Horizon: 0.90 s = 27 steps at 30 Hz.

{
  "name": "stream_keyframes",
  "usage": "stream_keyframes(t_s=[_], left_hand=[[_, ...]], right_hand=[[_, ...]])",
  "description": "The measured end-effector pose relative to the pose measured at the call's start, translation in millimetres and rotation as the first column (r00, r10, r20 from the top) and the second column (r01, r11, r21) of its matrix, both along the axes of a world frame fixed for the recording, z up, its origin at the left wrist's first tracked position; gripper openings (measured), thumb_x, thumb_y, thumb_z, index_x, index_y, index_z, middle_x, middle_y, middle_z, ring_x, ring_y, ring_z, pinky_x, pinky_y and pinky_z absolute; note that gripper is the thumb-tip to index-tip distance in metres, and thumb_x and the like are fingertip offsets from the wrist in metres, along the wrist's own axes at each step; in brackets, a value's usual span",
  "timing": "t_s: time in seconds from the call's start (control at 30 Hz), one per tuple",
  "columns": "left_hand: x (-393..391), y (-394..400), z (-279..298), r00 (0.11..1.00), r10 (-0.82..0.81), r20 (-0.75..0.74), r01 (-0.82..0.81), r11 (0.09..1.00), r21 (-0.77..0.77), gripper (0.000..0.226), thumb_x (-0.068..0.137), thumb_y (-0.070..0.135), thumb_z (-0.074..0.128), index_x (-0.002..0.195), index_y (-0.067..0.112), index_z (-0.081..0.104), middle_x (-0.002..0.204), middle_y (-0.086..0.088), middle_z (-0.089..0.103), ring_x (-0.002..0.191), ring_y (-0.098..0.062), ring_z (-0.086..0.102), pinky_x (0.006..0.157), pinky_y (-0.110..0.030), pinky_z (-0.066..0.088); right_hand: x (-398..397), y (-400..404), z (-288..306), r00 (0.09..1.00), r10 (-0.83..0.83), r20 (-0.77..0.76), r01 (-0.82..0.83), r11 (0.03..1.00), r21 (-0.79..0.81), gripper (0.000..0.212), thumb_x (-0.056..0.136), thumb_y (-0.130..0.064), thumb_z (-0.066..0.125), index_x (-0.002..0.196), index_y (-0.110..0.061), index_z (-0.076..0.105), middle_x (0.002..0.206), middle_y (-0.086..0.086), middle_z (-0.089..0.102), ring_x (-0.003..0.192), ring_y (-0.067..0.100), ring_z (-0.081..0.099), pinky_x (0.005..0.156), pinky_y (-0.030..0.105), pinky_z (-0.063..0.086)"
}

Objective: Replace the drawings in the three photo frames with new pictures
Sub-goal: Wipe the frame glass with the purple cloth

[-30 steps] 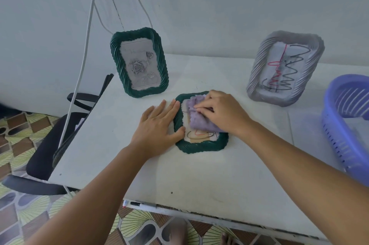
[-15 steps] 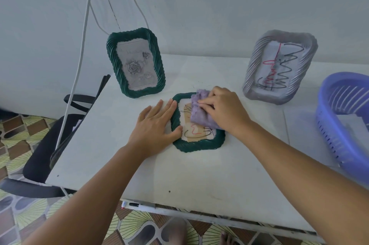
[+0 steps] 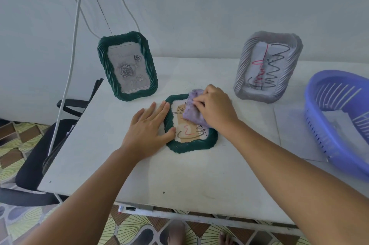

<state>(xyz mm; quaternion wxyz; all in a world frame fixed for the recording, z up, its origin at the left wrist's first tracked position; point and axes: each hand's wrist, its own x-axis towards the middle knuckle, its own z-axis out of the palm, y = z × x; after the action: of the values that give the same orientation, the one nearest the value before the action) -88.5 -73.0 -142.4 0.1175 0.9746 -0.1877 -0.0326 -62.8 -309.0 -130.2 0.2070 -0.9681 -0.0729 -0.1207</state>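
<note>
L hand: flat on the table, fingers straight, fingertips + thumb against the near-left edge of the lying frame. Holds nothing; looks like a brace so the frame won't slide while it's rubbed.
R hand: fingers curled round a bunched purple cloth, pressing it down on the frame's front. Looks like a wiping grip, w/ cloth bunched for pressure.
Lying frame: dark green, flat on its back between the 2 hands, face up. Scribble drawing (red + black lines on tan/white paper) shows under the cloth, toward the person. Prob. laid flat so it can take the pressing.
Green standing frame: beyond L hand, well apart, leaning back by the wall. Grey rose picture inside, no scribble, so prob. done already.
Grey frame: beyond R hand, just apart from it, leaning back near the wall. Scribble drawing inside, so judged not yet swapped.
Basket: blue-purple, far to the right of R hand at the table edge; pale sheet inside, can't tell what.
Marker: on the ledge under the near table edge, below both forearms.
Cables: white, hanging down the wall left of L hand.
Chair: black, left of L arm, beside the table.
Step (guess): wiping the lying frame's front; drawing swap to follow.
Progress (guess): approx. 1 of 3 done.
</note>
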Motion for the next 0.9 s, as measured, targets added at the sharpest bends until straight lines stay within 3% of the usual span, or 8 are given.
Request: stream_keyframes(t_s=[0.07, 0.23, 0.33, 0.47, 0.67, 0.73, 0.9], left_hand=[[-0.1, 0.1, -0.2, 1.000, 0.001, 0.003, -0.001, 1.000, -0.002, 0.083, 0.089, 0.072, 0.020, 0.162, 0.037, 0.000, 0.168, 0.021, 0.002, 0.155, -0.003, -0.007, 0.127, -0.036, -0.001], [-0.2, 0.6, 0.5, 1.000, -0.005, 0.003, 0.005, 1.000, 0.000, 0.083, 0.089, 0.072, 0.019, 0.162, 0.037, -0.001, 0.168, 0.019, 0.002, 0.155, -0.004, -0.007, 0.127, -0.036, -0.001], [-0.8, 0.3, 0.9, 1.000, -0.008, 0.000, 0.008, 1.000, -0.010, 0.084, 0.089, 0.073, 0.020, 0.162, 0.037, 0.000, 0.168, 0.019, 0.002, 0.155, -0.005, -0.006, 0.127, -0.036, -0.001], [-0.2, 0.5, 1.2, 1.000, -0.004, -0.001, 0.004, 1.000, 0.002, 0.084, 0.088, 0.074, 0.018, 0.162, 0.037, 0.000, 0.168, 0.020, 0.001, 0.155, -0.004, -0.006, 0.127, -0.036, -0.001], [0.0, 1.3, -0.9, 1.000, -0.007, 0.013, 0.007, 1.000, -0.002, 0.082, 0.092, 0.071, 0.024, 0.162, 0.037, 0.000, 0.168, 0.020, 0.002, 0.155, -0.004, -0.006, 0.127, -0.035, -0.001], [0.3, 0.9, -0.9, 1.000, -0.005, 0.013, 0.005, 1.000, -0.003, 0.082, 0.091, 0.072, 0.024, 0.162, 0.037, 0.001, 0.168, 0.020, 0.002, 0.155, -0.005, -0.005, 0.127, -0.036, -0.001], [-0.5, 0.2, 0.7, 1.000, -0.004, 0.007, 0.004, 1.000, -0.011, 0.084, 0.089, 0.073, 0.021, 0.162, 0.037, 0.002, 0.167, 0.020, 0.003, 0.155, -0.005, -0.005, 0.127, -0.035, -0.001]], right_hand=[[-5.9, 4.6, -2.2, 1.000, 0.026, -0.011, -0.025, 0.998, 0.058, 0.019, 0.098, -0.034, 0.065, 0.105, -0.024, 0.081, 0.098, -0.001, 0.057, 0.094, 0.020, 0.054, 0.085, 0.048, 0.049], [-29.7, -18.5, 4.1, 0.978, 0.207, -0.035, -0.203, 0.975, 0.094, 0.018, 0.096, -0.031, 0.068, 0.108, -0.025, 0.081, 0.094, -0.009, 0.053, 0.090, 0.013, 0.052, 0.081, 0.027, 0.040], [-16.1, -19.7, 3.0, 0.994, 0.114, -0.003, -0.113, 0.993, 0.020, 0.020, 0.098, -0.032, 0.065, 0.107, -0.024, 0.081, 0.097, -0.002, 0.058, 0.091, 0.020, 0.057, 0.084, 0.038, 0.049], [-1.6, 4.1, 1.0, 1.000, -0.020, -0.009, 0.020, 1.000, 0.022, 0.021, 0.099, -0.034, 0.063, 0.108, -0.024, 0.079, 0.100, 0.001, 0.058, 0.094, 0.022, 0.057, 0.086, 0.049, 0.051], [-27.2, -10.5, 4.1, 0.987, 0.157, -0.030, -0.155, 0.985, 0.075, 0.020, 0.098, -0.032, 0.066, 0.107, -0.023, 0.081, 0.098, -0.002, 0.059, 0.091, 0.017, 0.056, 0.085, 0.037, 0.050], [-26.9, -17.6, 6.0, 0.992, 0.127, -0.016, -0.126, 0.990, 0.056, 0.020, 0.098, -0.032, 0.066, 0.107, -0.023, 0.081, 0.098, -0.001, 0.061, 0.090, 0.018, 0.058, 0.084, 0.034, 0.050], [-5.6, 5.0, 3.4, 1.000, -0.026, 0.009, 0.026, 0.999, -0.022, 0.023, 0.100, -0.034, 0.061, 0.107, -0.023, 0.079, 0.102, 0.003, 0.060, 0.092, 0.023, 0.059, 0.085, 0.046, 0.052]])
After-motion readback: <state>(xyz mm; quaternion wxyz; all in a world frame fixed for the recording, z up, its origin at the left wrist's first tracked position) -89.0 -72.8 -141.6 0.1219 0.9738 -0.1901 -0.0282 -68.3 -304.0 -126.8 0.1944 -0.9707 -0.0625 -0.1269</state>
